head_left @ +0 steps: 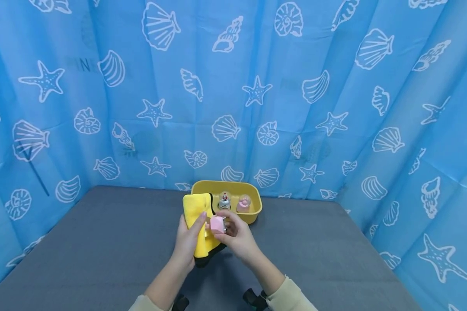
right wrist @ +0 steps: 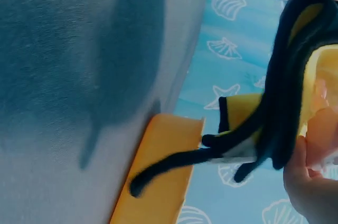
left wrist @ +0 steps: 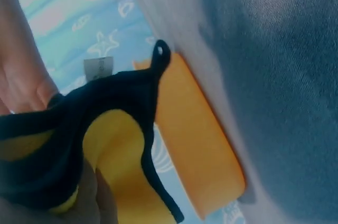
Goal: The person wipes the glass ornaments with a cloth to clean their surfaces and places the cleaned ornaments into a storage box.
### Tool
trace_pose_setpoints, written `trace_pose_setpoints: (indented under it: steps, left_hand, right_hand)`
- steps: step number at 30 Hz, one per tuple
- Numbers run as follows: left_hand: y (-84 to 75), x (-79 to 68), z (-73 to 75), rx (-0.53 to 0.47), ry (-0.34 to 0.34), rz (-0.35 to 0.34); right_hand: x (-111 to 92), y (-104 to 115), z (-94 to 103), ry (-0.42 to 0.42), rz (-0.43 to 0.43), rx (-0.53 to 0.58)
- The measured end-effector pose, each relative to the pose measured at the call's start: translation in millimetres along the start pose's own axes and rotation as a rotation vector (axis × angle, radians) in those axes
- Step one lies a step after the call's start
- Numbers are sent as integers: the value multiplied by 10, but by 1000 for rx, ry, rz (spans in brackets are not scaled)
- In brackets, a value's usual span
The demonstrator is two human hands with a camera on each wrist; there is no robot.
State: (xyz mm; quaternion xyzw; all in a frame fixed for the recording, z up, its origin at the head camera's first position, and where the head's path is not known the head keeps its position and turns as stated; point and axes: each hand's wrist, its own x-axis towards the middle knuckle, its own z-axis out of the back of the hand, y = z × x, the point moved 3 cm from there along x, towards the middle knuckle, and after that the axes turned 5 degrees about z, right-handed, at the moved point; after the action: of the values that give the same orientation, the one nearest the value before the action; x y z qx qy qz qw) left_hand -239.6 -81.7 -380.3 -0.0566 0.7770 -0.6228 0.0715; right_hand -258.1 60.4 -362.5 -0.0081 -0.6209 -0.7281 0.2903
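Note:
My left hand (head_left: 187, 239) grips a folded yellow cloth (head_left: 194, 209) with black edging, its thumb lying over the front. Between the fingers and thumb of my right hand (head_left: 237, 235) is a small pink ornament (head_left: 218, 224), tilted and held against the cloth's right side. In the left wrist view the cloth (left wrist: 121, 145) hangs with a black loop at its corner, and left-hand fingers (left wrist: 95, 197) show below. The right wrist view catches the pink ornament (right wrist: 323, 137) at its right edge, partly cut off, with right-hand fingers (right wrist: 306, 182) on it.
Just beyond the hands stands a yellow bin (head_left: 257, 194) against the curtain. Inside it are a snow globe with a dark-and-white base (head_left: 225, 201) and a pink snow globe (head_left: 243, 204). A grey tabletop (head_left: 113, 246) lies below; a blue shell-print curtain (head_left: 233, 108) encloses it.

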Motion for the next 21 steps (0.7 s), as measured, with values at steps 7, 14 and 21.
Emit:
trace_pose_setpoints:
  steps: [7,14,21]
  left_hand:
    - [15,1,-16,-15,-68,-44]
    - [5,0,-31,32,-10,-161]
    - [-15,52,19,49,-97,-138]
  right_hand:
    - [-1,14,25,2,-23,-126]
    - [-9,44,26,-34,-102,-125]
    - [-11,0,50,-16,-141,-11]
